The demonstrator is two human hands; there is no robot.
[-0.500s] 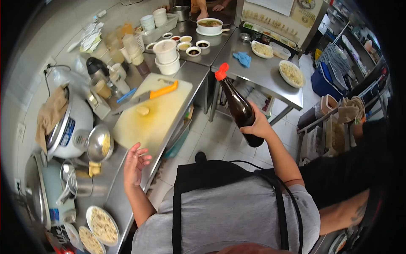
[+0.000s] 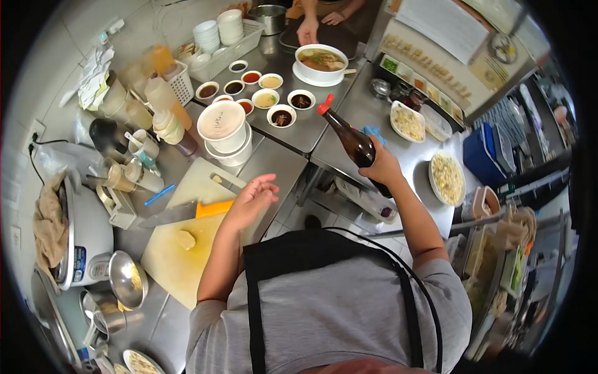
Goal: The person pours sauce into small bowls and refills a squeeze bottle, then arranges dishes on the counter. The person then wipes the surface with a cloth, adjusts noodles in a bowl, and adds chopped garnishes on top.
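A dark bottle (image 2: 352, 138) with a red cap (image 2: 324, 105) is held in the right hand (image 2: 382, 165), the fingers being wrapped around its lower half. It is slanted in the view, the cap pointed up and to the left, the base to the lower right, and it is held in front of the near edge of the right-hand counter (image 2: 412, 161). The left hand (image 2: 254, 198) is kept well apart from both the bottle and the right hand; its fingers are loosely spread, and nothing is gripped by it.

Beneath and beside the left hand, the right side of a board (image 2: 163, 258) is partly covered in the view; whether the board is touched cannot be told. On the board, a knife with an orange handle (image 2: 213, 209) and a pale yellow piece (image 2: 185, 240) are seen.

Beyond the hands, two tubs (image 2: 222, 121) are stacked, with small sauce bowls (image 2: 281, 116) grouped just behind. Past the cap, a soup bowl (image 2: 321, 73) is set, with another person's hand (image 2: 308, 30) seen near it. Behind the bottle, a blue cloth (image 2: 374, 133) is partly hidden, and an oval dish (image 2: 433, 184) is placed to the right.
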